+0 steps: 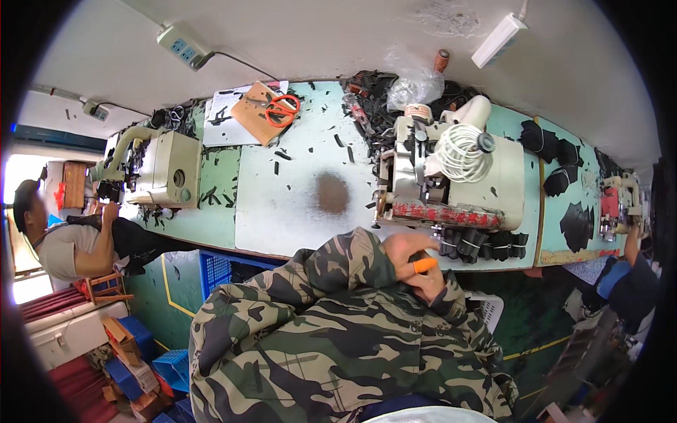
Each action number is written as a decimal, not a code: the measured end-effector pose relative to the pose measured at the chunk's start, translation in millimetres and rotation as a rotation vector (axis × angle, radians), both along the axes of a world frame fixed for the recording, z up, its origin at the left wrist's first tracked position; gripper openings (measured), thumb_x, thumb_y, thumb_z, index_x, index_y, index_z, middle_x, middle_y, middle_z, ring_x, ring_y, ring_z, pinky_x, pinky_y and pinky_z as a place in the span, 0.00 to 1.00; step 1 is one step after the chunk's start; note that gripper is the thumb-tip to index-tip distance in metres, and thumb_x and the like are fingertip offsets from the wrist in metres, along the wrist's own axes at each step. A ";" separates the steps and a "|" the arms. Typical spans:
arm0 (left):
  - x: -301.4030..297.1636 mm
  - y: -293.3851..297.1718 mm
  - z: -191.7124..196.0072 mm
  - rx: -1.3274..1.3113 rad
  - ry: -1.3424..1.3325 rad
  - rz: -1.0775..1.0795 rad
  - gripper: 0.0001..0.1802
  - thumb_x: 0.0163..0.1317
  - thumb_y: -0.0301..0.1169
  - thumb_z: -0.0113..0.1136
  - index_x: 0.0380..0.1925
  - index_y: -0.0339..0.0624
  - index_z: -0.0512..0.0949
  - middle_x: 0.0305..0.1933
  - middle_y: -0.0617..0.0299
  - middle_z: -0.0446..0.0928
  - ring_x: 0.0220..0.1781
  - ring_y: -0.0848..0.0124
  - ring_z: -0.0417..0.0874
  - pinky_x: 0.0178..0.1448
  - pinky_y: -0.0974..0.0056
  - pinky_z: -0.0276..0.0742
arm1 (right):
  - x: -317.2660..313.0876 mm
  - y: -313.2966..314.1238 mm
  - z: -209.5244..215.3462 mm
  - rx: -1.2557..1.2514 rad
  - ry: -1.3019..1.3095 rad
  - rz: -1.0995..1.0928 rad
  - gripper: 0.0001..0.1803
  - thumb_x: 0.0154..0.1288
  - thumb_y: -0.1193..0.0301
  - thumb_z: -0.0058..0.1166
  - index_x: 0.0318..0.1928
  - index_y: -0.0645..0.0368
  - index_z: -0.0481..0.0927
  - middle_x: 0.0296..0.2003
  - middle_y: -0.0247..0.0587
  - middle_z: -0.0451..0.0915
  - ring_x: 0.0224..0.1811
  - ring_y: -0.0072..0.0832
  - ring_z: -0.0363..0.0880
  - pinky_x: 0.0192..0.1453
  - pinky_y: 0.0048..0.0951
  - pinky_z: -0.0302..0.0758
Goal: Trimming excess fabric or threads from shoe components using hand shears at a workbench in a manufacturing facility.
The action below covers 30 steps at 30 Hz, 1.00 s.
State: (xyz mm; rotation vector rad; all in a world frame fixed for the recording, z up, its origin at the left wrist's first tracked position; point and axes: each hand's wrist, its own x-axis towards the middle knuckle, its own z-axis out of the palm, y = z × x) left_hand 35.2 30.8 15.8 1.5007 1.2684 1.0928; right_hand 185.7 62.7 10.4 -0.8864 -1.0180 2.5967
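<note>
Black fabric pieces point(485, 244) sit bundled at the sewing machine point(451, 176), none under its needle, while one hand point(416, 264) curls closed just beside them.

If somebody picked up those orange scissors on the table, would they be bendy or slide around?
The orange-handled scissors look rigid, so they would probably lift in one piece. They lie flat on a brown board, so rolling or tipping seems unlikely. A push might slide them, since the board looks smooth.
</note>
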 end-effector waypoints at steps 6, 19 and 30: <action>-3.2 -13.8 -15.9 -0.131 -0.152 -0.012 0.12 0.56 0.31 0.53 0.39 0.38 0.74 0.37 0.50 0.76 0.38 0.55 0.77 0.43 0.61 0.73 | -1.9 -12.2 -5.6 -0.001 -0.137 0.029 0.18 0.46 0.79 0.60 0.41 0.64 0.72 0.36 0.34 0.75 0.39 0.23 0.74 0.43 0.24 0.71; -43.6 -22.1 4.6 0.321 0.300 0.014 0.40 0.41 0.42 0.67 0.54 0.36 0.64 0.54 0.45 0.65 0.52 0.53 0.71 0.55 0.56 0.66 | -40.7 -7.9 -1.9 -0.183 -0.072 -0.149 0.21 0.51 0.79 0.51 0.49 0.63 0.67 0.42 0.41 0.73 0.43 0.30 0.74 0.46 0.30 0.73; -61.4 -40.0 -0.9 0.067 0.210 0.329 0.34 0.44 0.50 0.64 0.46 0.40 0.69 0.44 0.52 0.72 0.38 0.53 0.78 0.38 0.59 0.75 | -55.5 -18.6 -26.5 0.697 -0.419 -0.027 0.32 0.44 0.73 0.62 0.52 0.61 0.65 0.38 0.41 0.75 0.39 0.31 0.76 0.45 0.28 0.72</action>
